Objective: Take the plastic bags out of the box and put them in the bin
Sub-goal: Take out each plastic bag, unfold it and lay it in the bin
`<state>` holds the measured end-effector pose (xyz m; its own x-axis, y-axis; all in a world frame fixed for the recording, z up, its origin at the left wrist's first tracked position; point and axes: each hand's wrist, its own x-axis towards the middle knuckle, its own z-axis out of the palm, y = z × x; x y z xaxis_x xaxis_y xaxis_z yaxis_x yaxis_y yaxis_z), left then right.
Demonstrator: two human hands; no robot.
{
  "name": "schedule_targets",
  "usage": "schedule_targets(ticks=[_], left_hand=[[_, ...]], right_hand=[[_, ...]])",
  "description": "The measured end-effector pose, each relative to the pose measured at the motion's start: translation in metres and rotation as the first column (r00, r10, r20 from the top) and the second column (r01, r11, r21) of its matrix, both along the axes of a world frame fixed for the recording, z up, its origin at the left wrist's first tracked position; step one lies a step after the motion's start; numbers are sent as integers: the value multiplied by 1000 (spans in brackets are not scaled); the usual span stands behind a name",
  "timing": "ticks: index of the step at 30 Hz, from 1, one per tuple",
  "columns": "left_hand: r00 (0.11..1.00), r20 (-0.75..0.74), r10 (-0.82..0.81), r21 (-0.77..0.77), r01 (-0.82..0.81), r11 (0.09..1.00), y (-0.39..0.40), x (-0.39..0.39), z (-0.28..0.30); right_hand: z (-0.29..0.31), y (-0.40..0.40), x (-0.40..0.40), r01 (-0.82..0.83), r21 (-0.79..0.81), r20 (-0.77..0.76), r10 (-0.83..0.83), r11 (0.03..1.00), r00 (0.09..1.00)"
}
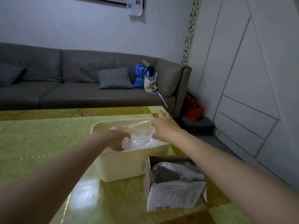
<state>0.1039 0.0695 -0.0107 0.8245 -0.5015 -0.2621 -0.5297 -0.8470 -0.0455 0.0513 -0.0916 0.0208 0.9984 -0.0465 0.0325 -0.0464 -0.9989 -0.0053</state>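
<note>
- Clear plastic bags point(139, 135) lie crumpled inside the cream bin point(123, 165), centre of frame, on the green table point(40, 143). The heap fills the bin's middle and right part and rises to about rim level.
- Cardboard box point(174, 193) stands just right of and nearer than the bin, lower centre-right, close beside the bin's near right corner. Its top is torn open; grey crumpled plastic point(171, 172) shows inside, so by my reading more bags are left to move.
- Key relation: both hands are over the bin, not the box. The box lies below the right forearm, toward the lower edge of the frame, so the right arm is nearer to it.
- Left hand point(116, 139): reaches from lower left, palm down, sunk into the bin's left part against the bags. Fingers curl downward into the plastic; whether they grip it or only press it, I cannot tell.
- Right hand point(161, 125): reaches from lower right to the bin's far right corner, at the upper edge of the plastic. Fingers bent, apparently pinching the film's edge; blur leaves this uncertain.
- Judgement: bags being settled into the bin; next reach likely back toward the box.
</note>
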Motion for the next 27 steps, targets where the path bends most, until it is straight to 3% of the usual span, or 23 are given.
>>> schedule_targets(ticks=[2, 3, 5, 7, 10, 16, 23, 27], left_hand=[[1000, -15, 6, -10, -6, 1000, -2, 6, -3], [999, -33, 5, -13, -5, 1000, -4, 6, -4], [998, -58, -5, -29, 3, 1000, -6, 6, -5], [998, -67, -9, -31, 7, 999, -5, 5, -6], [996, -85, 22, -21, -24, 1000, 0, 9, -9], [993, -89, 74, -71, -80, 994, 11, 8, 5], [992, 121, -25, -378, 69, 923, 7, -27, 50], [989, 99, -114, -396, 144, 907, -21, -65, 51]], right_hand=[[4, 7, 6, -98, -45, 64, 101, 994, 993], [4, 12, 9, -146, -18, 24, 146, 989, 989], [-2, 19, 17, -179, 36, -174, 183, 983, 968], [-11, 21, 26, -160, -31, -370, 137, 987, 919], [-25, 17, 37, -87, -45, -504, 53, 995, 862], [-18, 10, 32, -26, -20, -489, 13, 999, 872], [36, -5, -21, -23, 186, -199, 60, 982, 978], [42, -14, -64, 59, 115, -448, -1, 992, 894]])
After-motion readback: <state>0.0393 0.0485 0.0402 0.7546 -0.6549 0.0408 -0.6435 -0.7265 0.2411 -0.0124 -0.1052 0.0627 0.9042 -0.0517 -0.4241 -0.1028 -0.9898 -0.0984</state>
